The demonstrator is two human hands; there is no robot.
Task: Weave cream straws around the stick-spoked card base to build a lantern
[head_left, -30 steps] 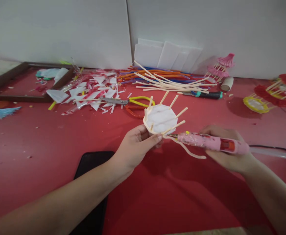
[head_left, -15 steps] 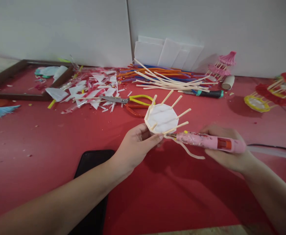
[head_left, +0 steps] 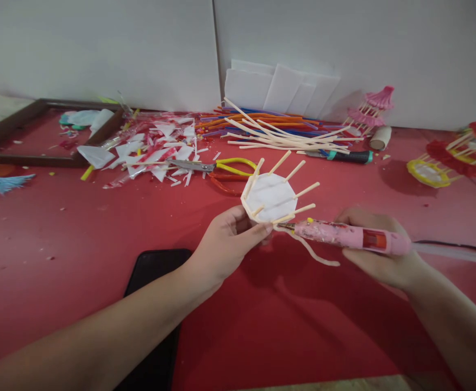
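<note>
Fingers [head_left: 255, 235] of left hand [head_left: 225, 241] pinching near edge of white many-sided disc [head_left: 274, 196], thumb uppermost, above red counter [head_left: 79, 233]. Around the rim of the disc, beyond the left fingers, several short cream sticks [head_left: 281, 162] pointing outward. Just right of left thumb tip, at the near edge of the disc, metal nozzle [head_left: 286, 226] of pink hot-glue gun [head_left: 327, 232]; touching or only close, not possible to tell. Fingers of right hand [head_left: 388, 269] wrapped around body of this gun. Between the fingers of both hands, loose cream strip [head_left: 313, 252] hanging in a curve below the nozzle.

Beyond the left fingers, scissors [head_left: 236, 164] with yellow and red handles, partly behind the disc. Left of these, farther from the same fingers, white scraps [head_left: 130, 148] and brown frame [head_left: 30, 159]. Farther beyond the disc, pile of cream stems [head_left: 287, 142], with white sheets [head_left: 246, 89] upright behind. Beyond the right fingers, knife [head_left: 350, 157] with black-and-teal handle and small pink tiered tower [head_left: 370, 108]. Nearer than the left fingers, partly hidden by left forearm [head_left: 119, 320], black phone [head_left: 154, 265].
</note>
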